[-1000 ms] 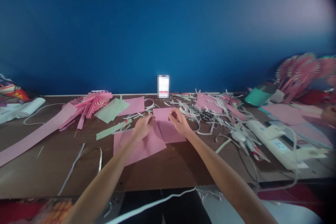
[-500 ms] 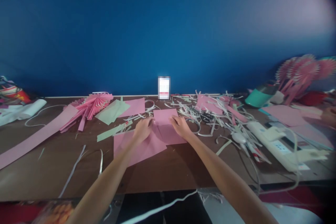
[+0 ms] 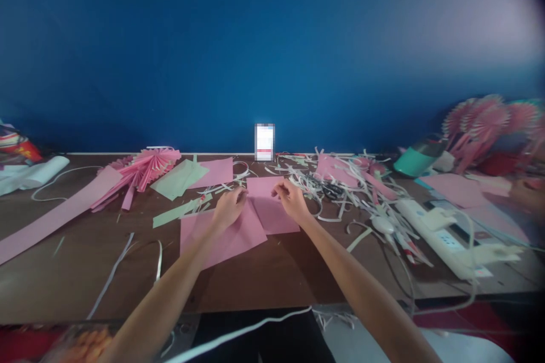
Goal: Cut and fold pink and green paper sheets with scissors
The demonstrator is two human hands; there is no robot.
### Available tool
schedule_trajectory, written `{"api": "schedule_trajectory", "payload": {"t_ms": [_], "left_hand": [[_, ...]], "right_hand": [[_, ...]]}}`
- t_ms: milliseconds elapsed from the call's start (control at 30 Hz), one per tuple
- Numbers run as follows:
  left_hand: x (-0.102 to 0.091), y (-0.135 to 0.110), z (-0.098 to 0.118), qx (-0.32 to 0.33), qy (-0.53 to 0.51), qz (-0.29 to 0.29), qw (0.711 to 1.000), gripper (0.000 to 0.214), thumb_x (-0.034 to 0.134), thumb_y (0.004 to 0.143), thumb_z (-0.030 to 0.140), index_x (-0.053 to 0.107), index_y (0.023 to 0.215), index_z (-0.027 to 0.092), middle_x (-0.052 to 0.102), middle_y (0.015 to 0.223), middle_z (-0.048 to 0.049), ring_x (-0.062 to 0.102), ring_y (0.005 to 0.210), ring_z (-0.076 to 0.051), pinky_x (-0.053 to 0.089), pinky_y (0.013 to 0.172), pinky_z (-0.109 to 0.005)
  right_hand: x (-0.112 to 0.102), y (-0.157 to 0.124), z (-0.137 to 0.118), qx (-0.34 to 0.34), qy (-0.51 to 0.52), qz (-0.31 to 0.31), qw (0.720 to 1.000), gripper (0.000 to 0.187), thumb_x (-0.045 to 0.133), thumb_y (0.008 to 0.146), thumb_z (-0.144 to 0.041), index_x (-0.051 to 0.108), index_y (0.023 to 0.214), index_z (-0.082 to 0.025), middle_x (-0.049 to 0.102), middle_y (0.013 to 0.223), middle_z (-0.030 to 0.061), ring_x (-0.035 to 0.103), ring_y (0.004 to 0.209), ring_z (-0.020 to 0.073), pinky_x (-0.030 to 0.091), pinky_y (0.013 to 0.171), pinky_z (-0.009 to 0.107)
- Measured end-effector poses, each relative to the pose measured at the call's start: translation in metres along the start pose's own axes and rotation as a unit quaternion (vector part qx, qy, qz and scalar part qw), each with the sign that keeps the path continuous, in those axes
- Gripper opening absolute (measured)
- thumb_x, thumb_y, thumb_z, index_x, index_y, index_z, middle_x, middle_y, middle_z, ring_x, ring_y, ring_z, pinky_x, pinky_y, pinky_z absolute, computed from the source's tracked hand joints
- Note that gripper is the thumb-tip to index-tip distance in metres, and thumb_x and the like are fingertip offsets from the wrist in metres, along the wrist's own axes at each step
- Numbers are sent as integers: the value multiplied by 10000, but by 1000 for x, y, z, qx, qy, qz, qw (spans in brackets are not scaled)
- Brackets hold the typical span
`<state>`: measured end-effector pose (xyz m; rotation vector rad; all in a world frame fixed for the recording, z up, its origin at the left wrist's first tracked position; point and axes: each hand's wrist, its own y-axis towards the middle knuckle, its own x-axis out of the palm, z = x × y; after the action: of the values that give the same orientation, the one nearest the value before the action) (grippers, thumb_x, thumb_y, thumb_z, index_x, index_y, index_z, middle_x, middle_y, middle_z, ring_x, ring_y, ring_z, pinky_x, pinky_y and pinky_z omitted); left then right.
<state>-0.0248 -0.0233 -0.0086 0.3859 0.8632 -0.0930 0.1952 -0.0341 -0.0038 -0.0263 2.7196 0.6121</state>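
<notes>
Two pink paper sheets lie on the table before me, the left sheet (image 3: 230,241) set at a slant and meeting the right sheet (image 3: 272,218). My left hand (image 3: 230,206) is closed at the upper edge of the left sheet, its fingertips pinched on the paper near where both sheets meet. Over the upper right part of the right sheet, my right hand (image 3: 291,199) has its fingers curled in and thumb against them. Whatever those fingertips may hold is too small to make out.
Pleated pink paper (image 3: 155,167) and green sheets (image 3: 181,178) lie left. White strips (image 3: 340,193) pile up right, beside a power strip (image 3: 434,238). A lit phone (image 3: 264,142) stands against the blue wall. Another person's hand (image 3: 528,198) shows at far right.
My right hand has lifted slightly and its fingers have curled in more. My left hand stays at the left sheet's edge. The whole view has shifted slightly.
</notes>
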Motion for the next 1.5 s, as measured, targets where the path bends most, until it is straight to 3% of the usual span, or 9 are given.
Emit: {"api": "schedule_trajectory", "payload": {"t_ms": [167,400,500,600,800,967,1133,1333,1500], "left_hand": [[1,0,-1,4,-1,4,1000,236,423,881,293,629,977,231,697,956,-30,638,888,-209,446,797,-295],[-8,1,1,4,60,-13,998,296,356,914,380,614,963,245,694,894,-40,637,833,-218,412,709,-281],[-17,4,-3,-4,97,-21,995,378,330,908,472,622,847,240,666,756,-43,613,726,-221,365,619,-275],[-26,7,-13,-10,120,-49,991,433,344,886,525,593,691,229,593,613,-36,565,621,-207,320,571,-272],[-35,13,-28,-21,76,-27,997,407,299,910,487,560,746,221,557,627,-12,530,605,-174,327,596,-260],[-33,15,-27,-45,9,57,997,367,269,922,449,531,820,214,541,671,-14,529,655,-181,352,639,-270],[-18,10,-24,-158,-57,125,978,281,314,881,366,534,818,203,591,769,-53,549,735,-217,381,648,-300],[-3,6,-24,-237,-102,177,950,189,372,815,324,521,840,211,595,783,-50,547,748,-218,393,643,-303],[-6,6,-20,-226,-91,145,959,146,394,771,253,528,815,214,588,702,-25,539,641,-191,363,575,-277]], "right_hand": [[-2,1,4,14,-5,18,1000,228,472,871,-394,545,797,-191,589,630,-7,539,511,124,412,537,241],[-13,4,10,17,-108,137,985,253,400,900,-370,560,988,-193,548,608,-14,499,530,147,389,555,263],[-15,7,16,-4,-52,149,987,397,440,865,-300,428,1245,-187,629,869,53,573,687,161,446,617,277],[-17,10,25,-6,-53,170,984,587,525,787,-256,339,1341,-192,555,1183,139,591,872,184,478,671,294],[-24,9,34,60,-172,173,968,237,439,865,-343,608,911,-184,628,628,33,586,600,202,450,662,322],[-27,8,17,-20,-256,202,945,272,388,865,-225,571,1060,-175,644,986,111,605,817,214,424,691,294],[-37,10,-4,5,-421,110,900,258,381,883,-197,597,1024,-198,647,789,96,581,710,224,356,650,300],[-56,4,-12,97,-497,-1,863,196,451,849,-207,626,936,-219,634,747,116,592,678,259,349,620,326],[-54,-17,-2,53,-477,-94,872,198,541,829,-320,613,998,-246,658,819,106,605,744,273,368,634,327]]}}
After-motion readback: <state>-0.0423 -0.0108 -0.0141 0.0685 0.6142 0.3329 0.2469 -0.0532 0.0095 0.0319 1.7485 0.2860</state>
